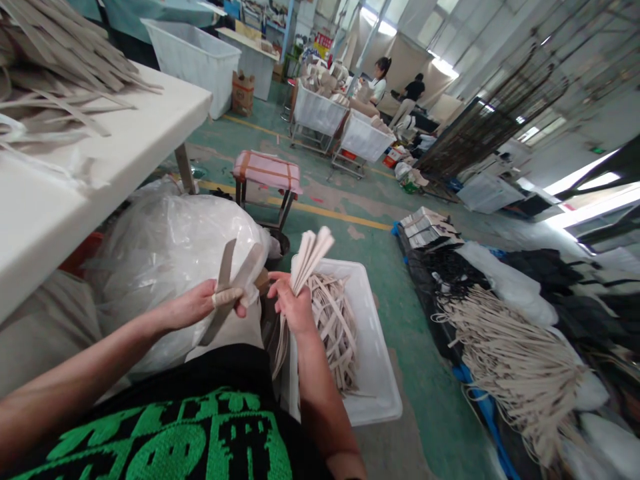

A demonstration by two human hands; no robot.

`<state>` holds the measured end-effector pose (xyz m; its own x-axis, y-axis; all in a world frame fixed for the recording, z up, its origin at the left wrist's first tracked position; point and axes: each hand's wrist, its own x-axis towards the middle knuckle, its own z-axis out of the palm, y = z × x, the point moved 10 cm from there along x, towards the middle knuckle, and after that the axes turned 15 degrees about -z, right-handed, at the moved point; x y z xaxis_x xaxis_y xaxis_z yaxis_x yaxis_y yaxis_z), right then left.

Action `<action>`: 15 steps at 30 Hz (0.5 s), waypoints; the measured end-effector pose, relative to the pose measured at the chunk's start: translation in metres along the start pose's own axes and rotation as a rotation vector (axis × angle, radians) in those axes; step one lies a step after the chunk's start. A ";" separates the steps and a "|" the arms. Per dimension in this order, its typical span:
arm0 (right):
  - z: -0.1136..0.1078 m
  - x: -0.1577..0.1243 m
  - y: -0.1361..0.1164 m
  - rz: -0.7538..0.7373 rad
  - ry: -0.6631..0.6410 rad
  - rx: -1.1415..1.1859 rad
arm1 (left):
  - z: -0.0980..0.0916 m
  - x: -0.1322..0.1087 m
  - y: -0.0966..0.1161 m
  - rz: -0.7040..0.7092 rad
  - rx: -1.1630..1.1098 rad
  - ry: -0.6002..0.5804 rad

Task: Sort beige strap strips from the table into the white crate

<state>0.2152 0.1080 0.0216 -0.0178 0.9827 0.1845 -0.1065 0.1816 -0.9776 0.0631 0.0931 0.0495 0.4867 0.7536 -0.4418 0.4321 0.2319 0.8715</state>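
Observation:
My left hand point(227, 301), with a pale wrap on a finger, is closed around a couple of flat beige fabric strips point(227, 263) that cross in a V. To its right, my right hand point(295, 308) grips a bundle of folded beige strips point(311, 257); their looped ends point up and their tails hang below. Under my right forearm stands a white plastic tub point(373, 347) holding many loose beige strips point(333, 320). Both hands are in front of my lap, apart from each other.
A white table point(165, 127) at left carries a heap of strips point(65, 53). Beside me bulges a clear plastic bag point(175, 233). A pink-topped stool point(267, 172) stands ahead. Strips lie piled on a pallet point(515, 360) at right. Two people work near tubs at the back.

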 end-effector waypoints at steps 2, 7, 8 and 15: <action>0.003 0.013 -0.012 -0.039 -0.022 0.039 | 0.012 -0.004 -0.004 -0.046 0.081 -0.157; 0.015 0.029 -0.043 -0.170 -0.098 -0.036 | 0.036 -0.009 -0.018 -0.058 -0.017 -0.330; 0.019 0.029 -0.049 -0.204 -0.133 -0.047 | 0.042 -0.009 -0.023 -0.061 -0.067 -0.372; 0.016 0.032 -0.062 -0.347 -0.207 -0.137 | 0.065 0.000 -0.039 -0.075 -0.227 -0.561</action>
<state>0.2051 0.1271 0.0900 -0.2046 0.8370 0.5075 -0.0086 0.5169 -0.8560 0.0956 0.0437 0.0014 0.8135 0.3059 -0.4945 0.3380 0.4431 0.8303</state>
